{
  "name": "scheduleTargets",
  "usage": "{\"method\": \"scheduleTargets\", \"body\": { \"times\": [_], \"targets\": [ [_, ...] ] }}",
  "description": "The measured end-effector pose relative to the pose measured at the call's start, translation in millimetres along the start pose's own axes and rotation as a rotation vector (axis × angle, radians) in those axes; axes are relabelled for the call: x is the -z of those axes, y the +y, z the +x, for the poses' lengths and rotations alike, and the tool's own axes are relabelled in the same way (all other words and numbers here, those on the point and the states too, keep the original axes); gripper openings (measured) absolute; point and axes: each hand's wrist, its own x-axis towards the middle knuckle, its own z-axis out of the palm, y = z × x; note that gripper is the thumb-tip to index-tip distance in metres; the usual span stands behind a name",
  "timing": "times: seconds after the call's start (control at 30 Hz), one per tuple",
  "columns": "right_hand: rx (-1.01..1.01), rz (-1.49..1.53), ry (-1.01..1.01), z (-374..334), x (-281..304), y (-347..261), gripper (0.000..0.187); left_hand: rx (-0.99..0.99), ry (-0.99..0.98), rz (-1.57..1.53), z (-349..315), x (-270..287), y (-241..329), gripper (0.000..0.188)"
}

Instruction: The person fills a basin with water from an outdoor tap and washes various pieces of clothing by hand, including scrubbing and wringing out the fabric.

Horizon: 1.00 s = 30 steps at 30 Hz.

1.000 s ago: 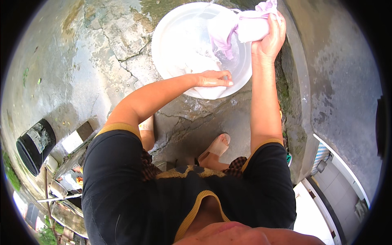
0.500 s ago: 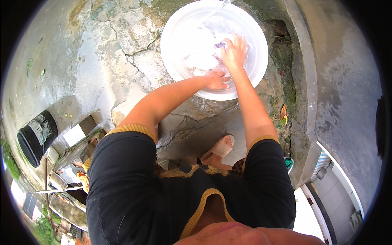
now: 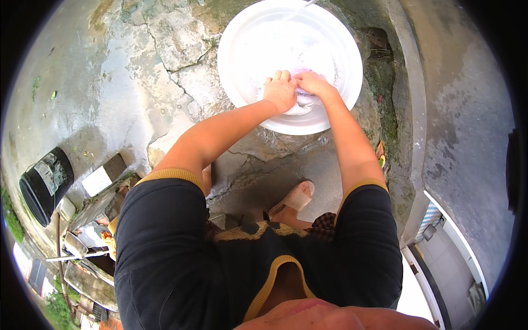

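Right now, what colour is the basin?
The basin is white, seen best in the head view.

A cracked, patchy concrete floor [image 3: 165,38] is carrying a round white basin [image 3: 225,66], its surface glistening wet in places. Near the wearer, a foot in a pale sandal [image 3: 299,199] is resting on the ground. Off to the left, a black bucket [image 3: 37,197] is sitting just beside a white-faced block [image 3: 97,181], and a small green leaf [image 3: 53,95] is lying farther up.
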Motion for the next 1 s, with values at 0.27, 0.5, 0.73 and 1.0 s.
{"method": "scheduleTargets", "body": {
  "times": [0.27,0.5,0.73,1.0],
  "targets": [
    [0.111,1.462,0.424,59,-12,-84,0.031,-0.004,-0.147,0.04,4,-30,-11,0.052],
    [0.011,1.867,0.585,90,-24,-167,0.022,0.048,-0.2,-1.142,-6,-65,-33,0.059],
    [0.723,1.671,0.471,-32,42,-309,0.027,-0.008,-0.061,0.091,-10,-43,-16,0.051],
    [0.557,1.259,0.63,7,14,-173,0.015,-0.203,-0.136,0.06,8,-54,-30,0.056]
  ]
}}
